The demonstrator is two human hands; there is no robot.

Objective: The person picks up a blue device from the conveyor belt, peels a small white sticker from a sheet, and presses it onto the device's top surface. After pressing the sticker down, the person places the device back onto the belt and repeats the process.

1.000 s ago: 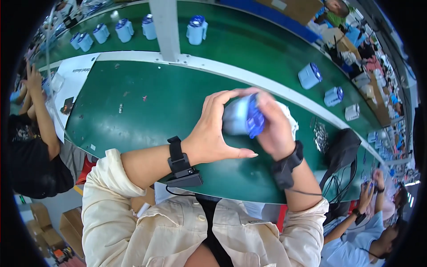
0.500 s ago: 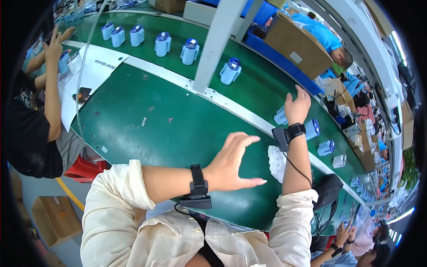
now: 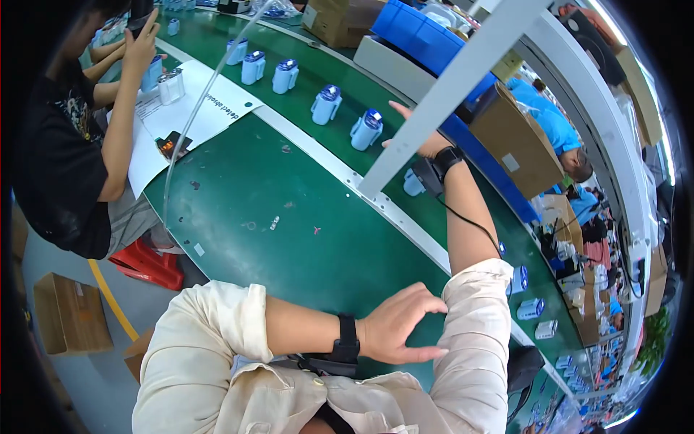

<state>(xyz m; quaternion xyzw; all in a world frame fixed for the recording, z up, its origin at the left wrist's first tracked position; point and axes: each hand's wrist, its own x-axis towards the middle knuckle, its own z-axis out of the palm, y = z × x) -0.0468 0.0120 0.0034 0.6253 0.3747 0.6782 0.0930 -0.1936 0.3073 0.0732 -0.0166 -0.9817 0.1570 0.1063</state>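
My left hand (image 3: 397, 325) hovers low over the near green table (image 3: 246, 210), close to my right sleeve. Its thumb and fingers are apart with nothing between them. Stretched out across the far strip of the bench, my right hand (image 3: 432, 143) is partly covered by a slanted white post (image 3: 448, 94). Its visible fingers are spread and hold nothing. Just left of them stands a light-blue canister (image 3: 366, 132) with a dark blue top and side arms. Another light-blue canister (image 3: 413, 184) shows below my right wrist, partly hidden by the wrist strap device (image 3: 428, 176).
Several similar canisters (image 3: 327, 106) line the far green strip, beyond a white rail (image 3: 311, 148). A blue bin (image 3: 419, 36) and a cardboard box (image 3: 513, 137) stand behind. At left, a seated person's arm (image 3: 123, 137) is beside a white sheet (image 3: 217, 90). A thin cable (image 3: 189, 130) hangs there.
My right hand has swung left and away from me, passing behind the post. My left hand has dropped nearer my right sleeve. The whole view has shifted, and the white patch beside my right arm is hidden.
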